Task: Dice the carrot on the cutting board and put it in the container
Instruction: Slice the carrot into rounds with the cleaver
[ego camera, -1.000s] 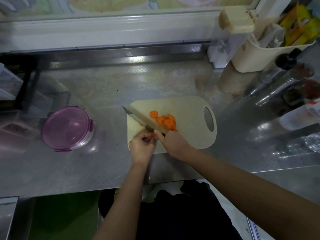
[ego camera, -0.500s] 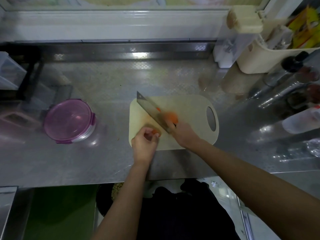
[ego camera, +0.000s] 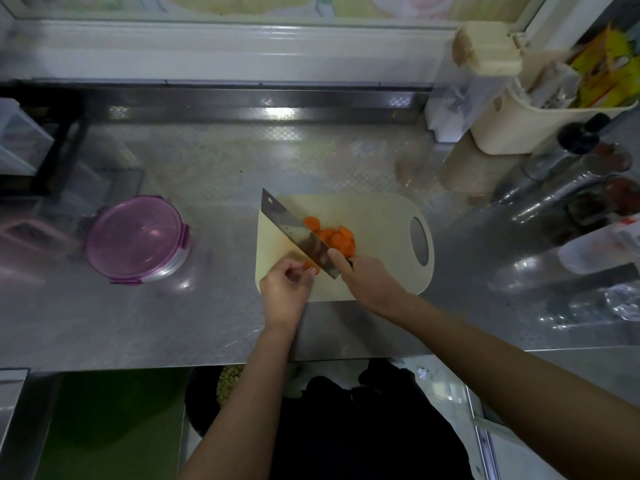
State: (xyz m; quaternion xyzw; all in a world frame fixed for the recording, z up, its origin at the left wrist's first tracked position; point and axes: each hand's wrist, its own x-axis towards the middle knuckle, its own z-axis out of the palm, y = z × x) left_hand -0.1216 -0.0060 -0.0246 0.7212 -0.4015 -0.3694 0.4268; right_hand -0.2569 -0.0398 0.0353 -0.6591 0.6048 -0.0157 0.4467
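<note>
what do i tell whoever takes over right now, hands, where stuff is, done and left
Left hand pinches a small orange carrot end at the near left of the beige plastic cutting board.
Right hand grips the handle of the broad steel cleaver, with the blade angled across the board beside the left fingertips.
Done: a pile of round orange carrot slices lies mid-board, right of the blade.
To do: cut the end, dice the slices, open the round clear container with the purple lid, which sits closed on the steel counter left of the board, and tip the carrot in.
</note>
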